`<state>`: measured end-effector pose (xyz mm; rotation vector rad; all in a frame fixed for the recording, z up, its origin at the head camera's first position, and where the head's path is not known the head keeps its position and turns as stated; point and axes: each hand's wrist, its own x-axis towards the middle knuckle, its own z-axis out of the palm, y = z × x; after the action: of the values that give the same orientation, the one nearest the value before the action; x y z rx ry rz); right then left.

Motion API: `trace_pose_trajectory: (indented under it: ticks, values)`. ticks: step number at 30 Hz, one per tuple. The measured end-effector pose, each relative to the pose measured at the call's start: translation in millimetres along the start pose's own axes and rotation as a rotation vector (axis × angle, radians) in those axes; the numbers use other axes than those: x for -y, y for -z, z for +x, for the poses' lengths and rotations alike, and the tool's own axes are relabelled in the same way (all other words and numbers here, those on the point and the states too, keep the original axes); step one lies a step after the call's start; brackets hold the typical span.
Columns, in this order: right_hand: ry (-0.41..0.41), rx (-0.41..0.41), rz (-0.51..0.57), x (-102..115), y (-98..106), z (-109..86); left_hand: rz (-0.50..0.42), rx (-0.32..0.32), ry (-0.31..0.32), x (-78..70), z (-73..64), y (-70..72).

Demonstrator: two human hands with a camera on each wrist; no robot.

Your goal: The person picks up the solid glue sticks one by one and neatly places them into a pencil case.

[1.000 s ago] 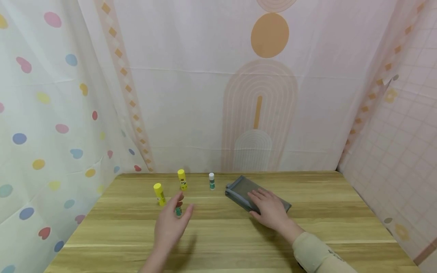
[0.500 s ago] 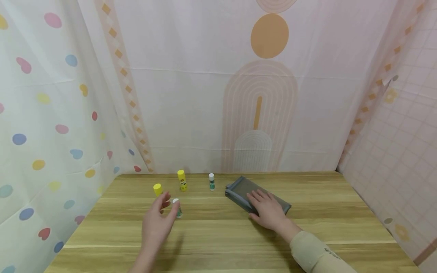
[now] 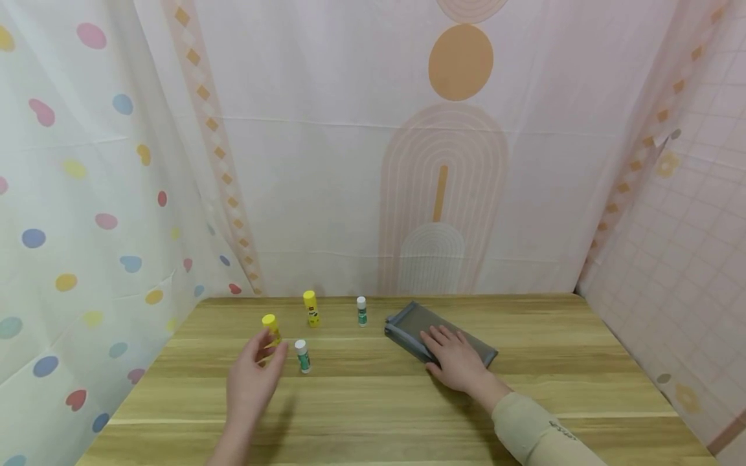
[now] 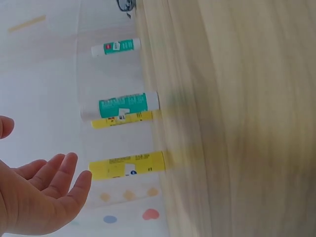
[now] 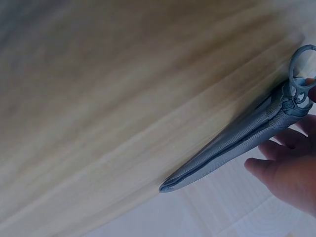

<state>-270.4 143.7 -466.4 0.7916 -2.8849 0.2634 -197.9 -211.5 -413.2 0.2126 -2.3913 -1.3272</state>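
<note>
My left hand (image 3: 250, 382), fingers loosely curved and thumb apart, is just in front of a yellow glue stick (image 3: 270, 321) in the head view. It overlaps that stick's lower part there; the left wrist view shows the fingers near the yellow stick's (image 4: 126, 167) cap end, with nothing held. Right of this hand stands a white-capped green glue stick (image 3: 302, 357). Behind are a second yellow glue stick (image 3: 311, 310) and another green-and-white one (image 3: 362, 312), all upright. My right hand (image 3: 457, 359) rests flat, fingers spread, on a grey mesh zip pouch (image 3: 412, 318).
The wooden table (image 3: 373, 414) reaches back to a patterned curtain (image 3: 326, 194). A dotted curtain (image 3: 105, 181) hangs at the left and a checked one (image 3: 688, 259) at the right. The pouch has a ring (image 5: 295, 64) at one end.
My left hand has moved left, from in front of the near green glue stick to the near yellow one, uncovering the green stick. The right hand stays on the pouch.
</note>
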Motion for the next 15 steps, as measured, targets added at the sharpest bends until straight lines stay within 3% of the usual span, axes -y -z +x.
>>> trace_pose_trajectory:
  ticks: [7,15]
  values:
    - [-0.027,0.043,0.011,0.0,-0.9,-0.7,-0.01,-0.022,0.017,6.2,4.9,3.2]
    - [-0.031,0.058,0.042,3.4,3.1,-1.1,-0.023,-0.028,0.09,15.1,11.8,9.1]
